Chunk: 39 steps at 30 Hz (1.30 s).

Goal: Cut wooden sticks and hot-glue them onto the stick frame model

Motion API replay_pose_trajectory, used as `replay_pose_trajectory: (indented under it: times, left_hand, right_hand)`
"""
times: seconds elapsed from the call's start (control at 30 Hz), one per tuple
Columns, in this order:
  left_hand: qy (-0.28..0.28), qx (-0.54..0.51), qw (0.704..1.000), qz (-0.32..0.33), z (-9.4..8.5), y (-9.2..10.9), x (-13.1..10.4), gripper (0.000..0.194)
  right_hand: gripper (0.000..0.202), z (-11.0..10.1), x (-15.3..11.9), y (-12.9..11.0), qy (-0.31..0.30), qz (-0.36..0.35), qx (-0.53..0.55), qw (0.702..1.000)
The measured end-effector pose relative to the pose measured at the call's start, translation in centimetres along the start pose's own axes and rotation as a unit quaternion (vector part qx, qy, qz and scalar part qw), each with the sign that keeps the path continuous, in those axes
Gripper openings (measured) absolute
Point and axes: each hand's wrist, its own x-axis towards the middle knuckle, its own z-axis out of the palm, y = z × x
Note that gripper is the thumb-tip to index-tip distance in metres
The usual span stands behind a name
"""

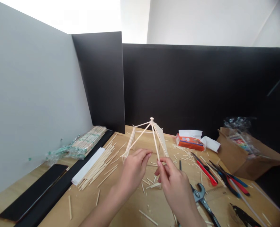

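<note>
A small pavilion-like frame of thin wooden sticks stands on the table in front of me, its sloping sticks meeting at a round cap on top. Along its right slope runs a pale panel of sticks laid side by side. My right hand pinches the lower end of a slanting wooden stick that comes down from the cap. Just left of that stick, my left hand has thumb and forefinger pressed together; whatever is between them is too small to make out.
Bundled sticks lie at left by a white paper roll and bagged sticks. On the right are an orange tissue pack, a cardboard box, red-handled pliers and a wrench-like tool. Stick offcuts litter the table.
</note>
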Motion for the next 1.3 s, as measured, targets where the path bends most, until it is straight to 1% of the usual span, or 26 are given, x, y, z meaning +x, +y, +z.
replay_pose_trajectory:
  times: [0.3, 0.53, 0.6, 0.7, 0.8, 0.93, 1.03, 1.1, 1.17, 1.2, 1.23, 1.3]
  left_hand:
    - [-0.002, -0.056, 0.998, -0.03, -0.2, 0.5, 0.1, 0.021]
    - [-0.009, -0.072, 0.997, -0.032, -0.1, 0.4, 0.1, 0.024]
    - [-0.007, -0.088, 0.995, -0.043, -0.1, 0.3, 0.1, 0.024]
    - [0.006, -0.126, 0.989, -0.079, -0.1, 0.4, 0.0, 0.025]
    - [0.024, -0.215, 0.969, -0.119, -0.4, 0.8, 0.0, 0.032]
    - [0.048, -0.349, 0.924, -0.151, -1.0, 1.6, 0.0, 0.032]
    - [0.073, -0.383, 0.907, -0.157, -1.5, 1.8, -0.2, 0.025]
    - [0.071, -0.404, 0.899, -0.153, -1.8, 1.7, -0.4, 0.019]
    - [0.053, -0.415, 0.896, -0.149, -2.0, 1.8, -0.6, 0.014]
    - [0.039, -0.412, 0.898, -0.147, -2.2, 1.9, -0.7, 0.012]
    - [0.022, -0.405, 0.903, -0.144, -2.3, 2.0, -0.8, 0.011]
    - [-0.02, -0.379, 0.915, -0.139, -2.5, 2.3, -1.0, 0.009]
  right_hand:
    - [0.027, 0.2, 0.2, -0.2, -0.001, 0.006, -0.002, 1.0]
    - [0.027, 0.7, 0.4, 0.2, -0.009, 0.012, 0.005, 1.0]
    - [0.026, 0.7, 0.3, 0.2, -0.011, 0.009, -0.004, 1.0]
    - [0.025, 0.5, -0.1, -0.1, -0.015, -0.003, -0.018, 1.0]
    - [0.023, 0.2, -0.6, -0.7, -0.021, -0.025, -0.035, 0.999]
    - [0.017, -0.1, -1.3, -1.9, -0.052, -0.043, -0.06, 0.996]
    - [0.014, -0.5, -1.7, -2.8, -0.08, -0.048, -0.066, 0.993]
    - [0.013, -1.3, -2.2, -3.0, -0.095, -0.051, -0.054, 0.993]
    - [0.014, -2.3, -2.9, -2.7, -0.102, -0.037, -0.04, 0.993]
    - [0.016, -2.8, -3.3, -2.2, -0.107, -0.018, -0.04, 0.993]
    - [0.02, -3.4, -3.9, -1.4, -0.109, 0.009, -0.049, 0.993]
    - [0.031, -4.2, -5.0, 0.9, -0.111, 0.085, -0.101, 0.985]
